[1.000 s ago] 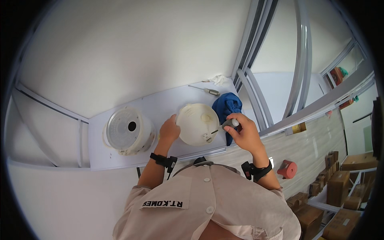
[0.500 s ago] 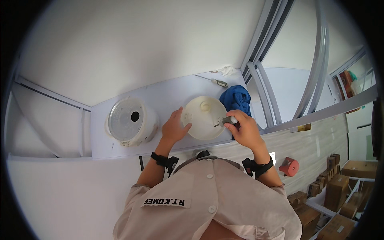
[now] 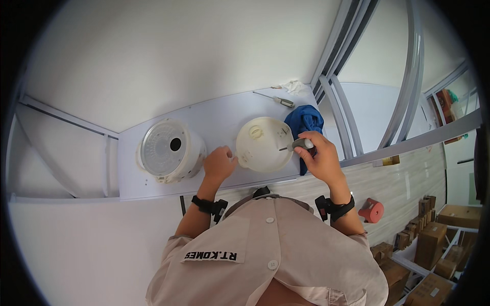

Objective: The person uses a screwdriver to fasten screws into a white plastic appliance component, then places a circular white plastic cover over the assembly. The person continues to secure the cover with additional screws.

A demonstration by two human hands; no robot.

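My right hand (image 3: pixel 322 157) grips a screwdriver (image 3: pixel 303 144) by its grey and pale handle. Its shaft points left over the right side of a round cream plastic cover (image 3: pixel 263 158), which has a small round raised piece near its far edge. Beside the cover's left rim is my left hand (image 3: pixel 219 163), fingers curled closed; whatever they may hold is hidden. Left of that hand stands a white rice cooker (image 3: pixel 191 160) with a translucent top panel and a black round spot.
A second screwdriver (image 3: pixel 275 99) lies at the back of the white table (image 3: pixel 219 120), near crumpled white paper (image 3: pixel 294 87). Blue cloth (image 3: pixel 304 120) lies right of the cover. Metal frame bars (image 3: pixel 346 117) rise at the right. A red roll (image 3: pixel 371 210) and cardboard boxes (image 3: pixel 430 239) are lower right.
My left hand has drawn its spread fingers into a curl and come off the cover's face. The screwdriver has shifted slightly right and up with my right hand. The cover appears slightly turned.
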